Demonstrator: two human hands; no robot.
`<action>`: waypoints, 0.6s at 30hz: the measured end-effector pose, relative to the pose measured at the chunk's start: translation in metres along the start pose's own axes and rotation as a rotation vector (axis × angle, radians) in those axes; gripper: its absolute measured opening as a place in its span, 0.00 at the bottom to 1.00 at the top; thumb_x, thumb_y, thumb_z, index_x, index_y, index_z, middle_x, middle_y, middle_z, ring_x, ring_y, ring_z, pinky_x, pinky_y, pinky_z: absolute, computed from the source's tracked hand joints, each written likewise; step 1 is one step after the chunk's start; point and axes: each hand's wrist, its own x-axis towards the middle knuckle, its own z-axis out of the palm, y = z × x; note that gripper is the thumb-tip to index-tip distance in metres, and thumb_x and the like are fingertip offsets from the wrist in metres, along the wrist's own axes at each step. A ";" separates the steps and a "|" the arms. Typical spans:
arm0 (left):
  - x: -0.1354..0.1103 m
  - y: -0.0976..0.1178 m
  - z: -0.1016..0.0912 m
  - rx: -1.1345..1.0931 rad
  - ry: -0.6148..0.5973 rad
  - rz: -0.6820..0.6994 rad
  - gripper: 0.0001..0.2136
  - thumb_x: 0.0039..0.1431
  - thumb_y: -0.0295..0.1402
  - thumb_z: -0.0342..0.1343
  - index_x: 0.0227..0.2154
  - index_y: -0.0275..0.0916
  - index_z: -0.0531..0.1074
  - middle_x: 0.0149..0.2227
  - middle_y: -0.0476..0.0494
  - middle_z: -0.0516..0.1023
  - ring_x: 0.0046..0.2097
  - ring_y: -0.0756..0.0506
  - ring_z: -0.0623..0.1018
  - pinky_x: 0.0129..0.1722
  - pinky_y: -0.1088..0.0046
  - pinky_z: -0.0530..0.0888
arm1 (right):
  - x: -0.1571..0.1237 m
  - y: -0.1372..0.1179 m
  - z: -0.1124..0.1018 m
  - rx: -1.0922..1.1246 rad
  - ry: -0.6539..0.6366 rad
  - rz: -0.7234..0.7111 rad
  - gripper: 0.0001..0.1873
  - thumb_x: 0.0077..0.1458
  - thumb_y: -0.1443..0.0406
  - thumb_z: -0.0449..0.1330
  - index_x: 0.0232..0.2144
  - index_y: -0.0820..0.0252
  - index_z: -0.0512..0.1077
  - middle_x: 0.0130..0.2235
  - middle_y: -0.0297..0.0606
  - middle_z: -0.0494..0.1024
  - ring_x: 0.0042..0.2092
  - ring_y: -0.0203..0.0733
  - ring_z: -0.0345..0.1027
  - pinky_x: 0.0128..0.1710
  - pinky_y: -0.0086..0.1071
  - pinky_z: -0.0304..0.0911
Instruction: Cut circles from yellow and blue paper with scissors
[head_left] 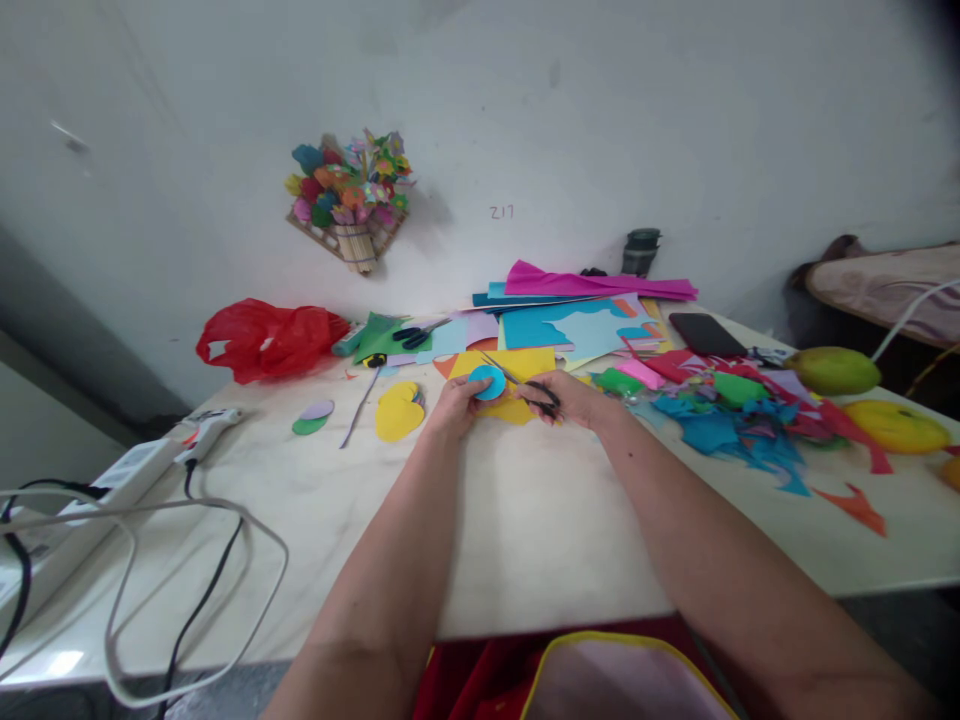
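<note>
Left hand [454, 405] pinches blue disc [487, 383]; right hand [574, 398] grips scissors [545, 391]; table edge [517, 626] well apart.

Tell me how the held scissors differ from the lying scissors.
The held scissors are in the person's right grip; the lying scissors rest untouched on coloured paper. The held scissors' blades point leftward in the picture, while the lying scissors' blades point rightward. Both have dark handles.
</note>
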 end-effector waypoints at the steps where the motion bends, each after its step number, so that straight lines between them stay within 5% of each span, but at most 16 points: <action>1: 0.000 0.000 0.000 -0.002 0.002 -0.001 0.10 0.40 0.29 0.71 0.26 0.31 0.77 0.30 0.37 0.83 0.38 0.37 0.83 0.43 0.60 0.82 | 0.000 0.000 0.000 0.000 0.000 0.002 0.19 0.50 0.53 0.64 0.22 0.62 0.68 0.19 0.32 0.69 0.16 0.29 0.58 0.14 0.26 0.45; 18: -0.003 0.004 0.002 -0.022 0.044 -0.013 0.08 0.43 0.26 0.68 0.28 0.31 0.76 0.31 0.38 0.82 0.39 0.37 0.84 0.45 0.58 0.81 | -0.002 -0.002 0.000 -0.007 0.015 0.019 0.18 0.50 0.54 0.66 0.23 0.62 0.67 0.18 0.30 0.68 0.16 0.28 0.55 0.15 0.27 0.44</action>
